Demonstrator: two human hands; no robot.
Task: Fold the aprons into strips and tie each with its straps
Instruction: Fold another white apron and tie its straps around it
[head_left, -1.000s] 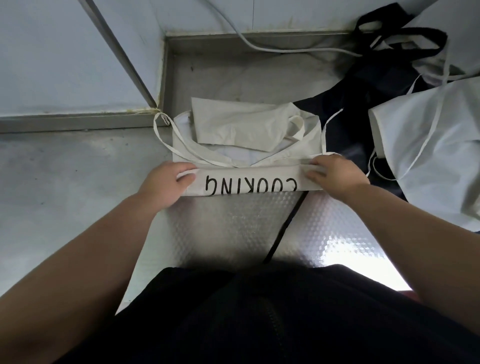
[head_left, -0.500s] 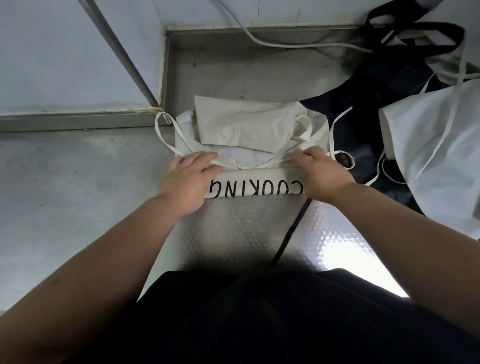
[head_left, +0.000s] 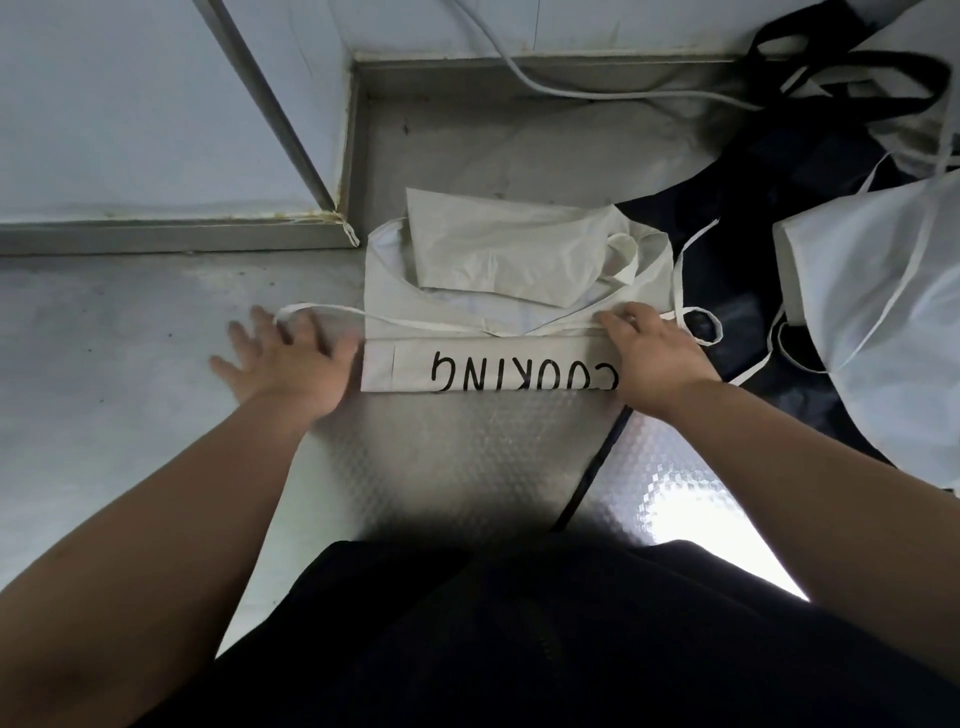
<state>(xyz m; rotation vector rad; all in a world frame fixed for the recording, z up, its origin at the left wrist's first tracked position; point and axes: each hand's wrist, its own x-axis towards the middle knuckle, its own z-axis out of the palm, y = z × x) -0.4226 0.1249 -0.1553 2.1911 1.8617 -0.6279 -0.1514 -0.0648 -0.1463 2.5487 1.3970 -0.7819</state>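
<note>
Since the cream apron (head_left: 498, 366) is soft, light cloth that slumps, take it by the ends of its folded COOKING strip, lying mid-desk (head_left: 130, 374) before you. Your left hand (head_left: 291, 366) is blurred, fingers (head_left: 240, 335) spread wide and holding nothing, just beside the strap (head_left: 415, 321) loop. Your right hand (head_left: 660, 358) presses the strip's right end, fingers nearly flat.

Apron (head_left: 498, 291) between hands (head_left: 291, 364)
</note>
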